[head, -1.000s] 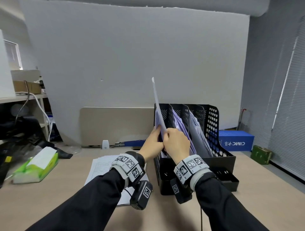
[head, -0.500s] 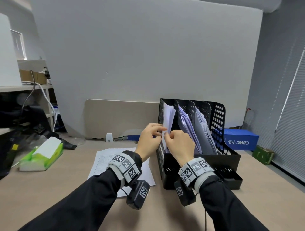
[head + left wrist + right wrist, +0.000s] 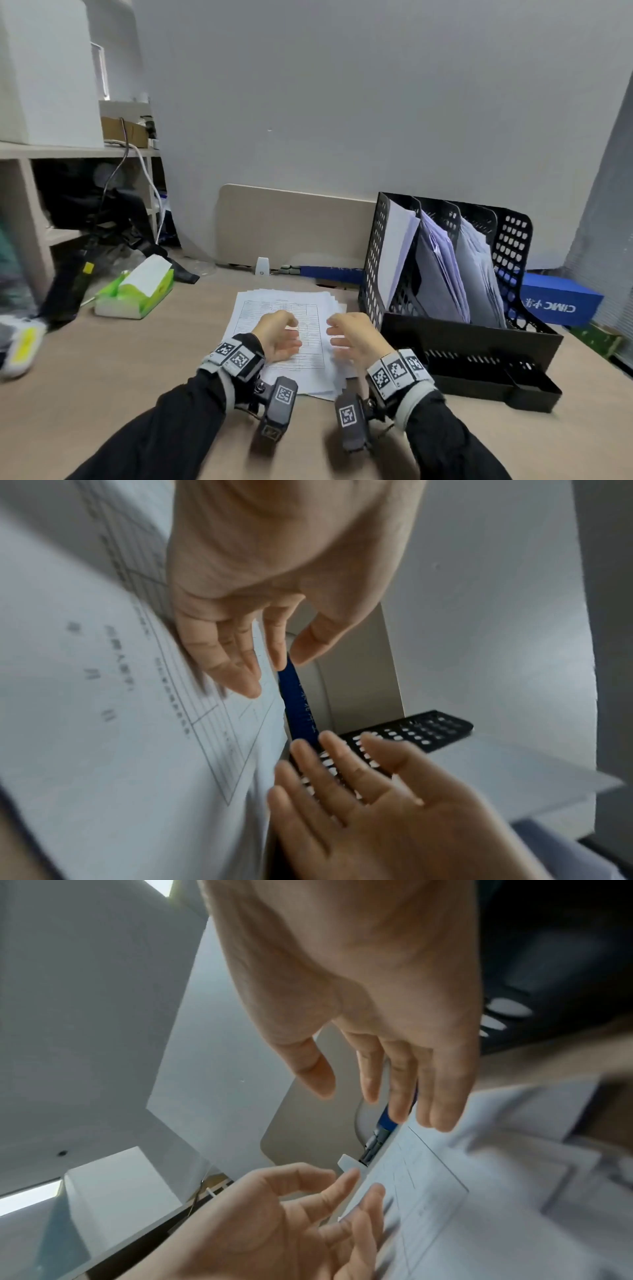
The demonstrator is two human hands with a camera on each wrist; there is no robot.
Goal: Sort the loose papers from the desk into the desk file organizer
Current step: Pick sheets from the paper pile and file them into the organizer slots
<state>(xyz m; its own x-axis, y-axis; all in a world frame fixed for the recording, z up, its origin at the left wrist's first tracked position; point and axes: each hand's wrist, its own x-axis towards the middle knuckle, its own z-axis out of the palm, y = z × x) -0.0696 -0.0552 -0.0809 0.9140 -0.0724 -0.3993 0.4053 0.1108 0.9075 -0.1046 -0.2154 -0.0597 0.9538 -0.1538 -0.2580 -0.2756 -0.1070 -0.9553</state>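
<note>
A stack of loose printed papers (image 3: 274, 310) lies on the desk in front of me. Both hands hover just above it, palms facing each other, holding nothing. My left hand (image 3: 279, 337) has loosely curved fingers, as the left wrist view (image 3: 260, 653) confirms. My right hand (image 3: 349, 337) is spread the same way, with relaxed fingers in the right wrist view (image 3: 377, 1085). The black mesh file organizer (image 3: 373, 260) stands to the right of the stack. Its leftmost slot holds a white sheet (image 3: 397, 246); the other slots hold more papers (image 3: 442, 270).
A green tissue pack (image 3: 137, 291) sits at the left of the desk. A beige partition (image 3: 291, 226) closes the back edge, with a small white device (image 3: 262, 266) beside it. A blue box (image 3: 558, 303) lies behind the organizer. Shelves with cables stand at far left.
Both hands let go of the sheet, which now stands in the organizer's leftmost slot, and dropped back left and down over the paper stack.
</note>
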